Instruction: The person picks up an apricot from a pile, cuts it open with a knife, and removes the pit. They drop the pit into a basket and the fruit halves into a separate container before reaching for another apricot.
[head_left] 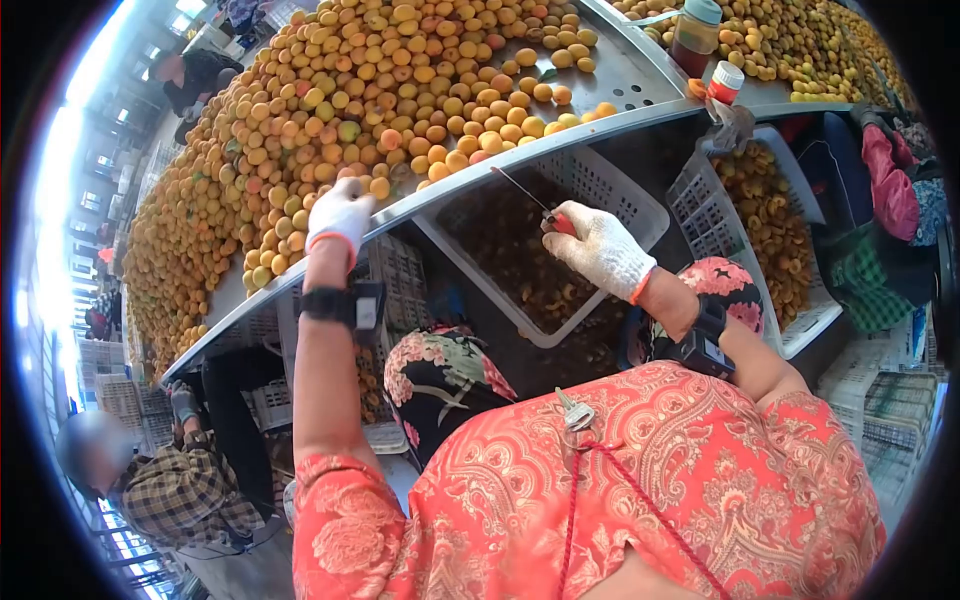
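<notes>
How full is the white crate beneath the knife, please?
Partly full: fruit halves cover the bottom of the crate, bare wall showing above.

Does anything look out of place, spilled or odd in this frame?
Nothing is spilled or damaged. The only oddities are a jar and a capped bottle standing on the table beside the apricots, and a cloth drooping over its edge. The right hand holds a knife over a crate; the left hand rests on the apricots.

- A long metal table [625, 72] with a perforated top runs across the hall.
- White plastic crates [612, 190] sit tilted under its front edge.
- More crates are stacked at the left.
- Bright daylight floods through the windows [88, 200] on the left.
- The grey floor [245, 572] lies below.
</notes>
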